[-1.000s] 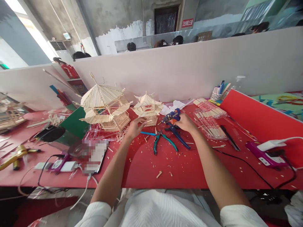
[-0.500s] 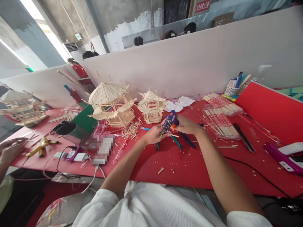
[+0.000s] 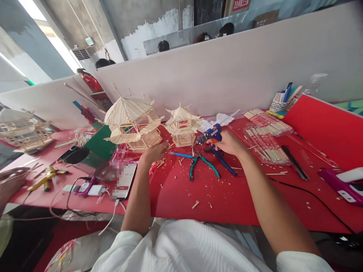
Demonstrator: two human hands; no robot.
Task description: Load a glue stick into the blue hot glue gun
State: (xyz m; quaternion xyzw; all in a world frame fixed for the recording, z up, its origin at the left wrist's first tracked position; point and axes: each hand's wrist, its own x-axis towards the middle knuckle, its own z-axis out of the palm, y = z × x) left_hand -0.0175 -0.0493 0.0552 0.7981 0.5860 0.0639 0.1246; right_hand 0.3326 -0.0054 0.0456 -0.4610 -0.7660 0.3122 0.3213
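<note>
My right hand (image 3: 229, 144) grips a blue glue gun (image 3: 210, 134), its nozzle aimed left toward a small wooden stick pavilion (image 3: 183, 126). My left hand (image 3: 153, 153) reaches, fingers stretched out, over a scatter of loose short sticks (image 3: 160, 161) on the red table (image 3: 181, 189), just in front of a larger stick pavilion (image 3: 131, 121). Teal-handled pliers (image 3: 202, 164) and blue-handled cutters (image 3: 222, 160) lie on the table between my two hands.
A phone (image 3: 124, 180) on a cable lies left of my left arm. Clear packs of sticks (image 3: 265, 138) and a pen cup (image 3: 280, 102) stand at the back right; a purple glue gun (image 3: 338, 183) far right. Another person's hand (image 3: 10, 181) shows at the left edge.
My hands, together around the glue gun half a second ago, have parted. The left hand moved left to the loose sticks; the right carried the gun back toward the small pavilion.
</note>
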